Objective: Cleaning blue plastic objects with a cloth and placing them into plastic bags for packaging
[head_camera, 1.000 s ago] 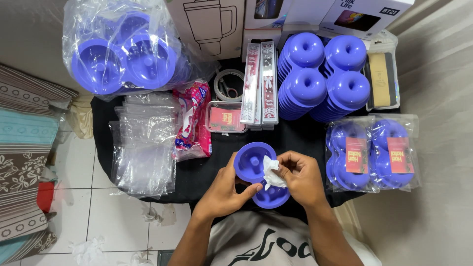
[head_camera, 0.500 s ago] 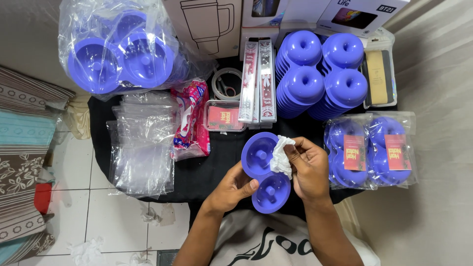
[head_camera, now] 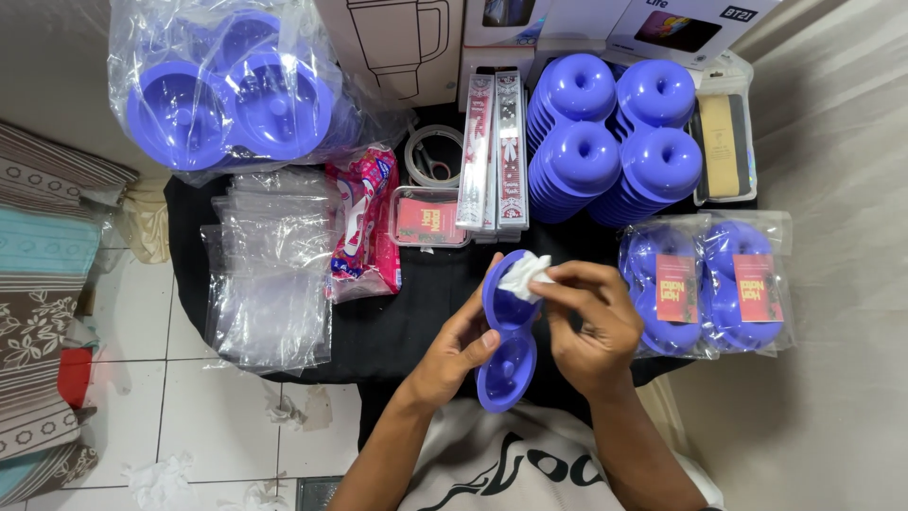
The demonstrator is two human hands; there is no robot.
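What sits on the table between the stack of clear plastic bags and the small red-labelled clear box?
In the head view, a pink-and-red printed packet lies between the clear plastic bags and the red-labelled box on the black table.

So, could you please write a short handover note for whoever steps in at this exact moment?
Left hand grips the open purple hinged mould from the side, tilted up over the black table.
Right hand presses a white tissue into its upper cup.
Done: two bagged moulds with red cards lie at right.
Left: stacks of unbagged purple moulds behind; empty clear bags wait at left. Lower cup's state is unclear.
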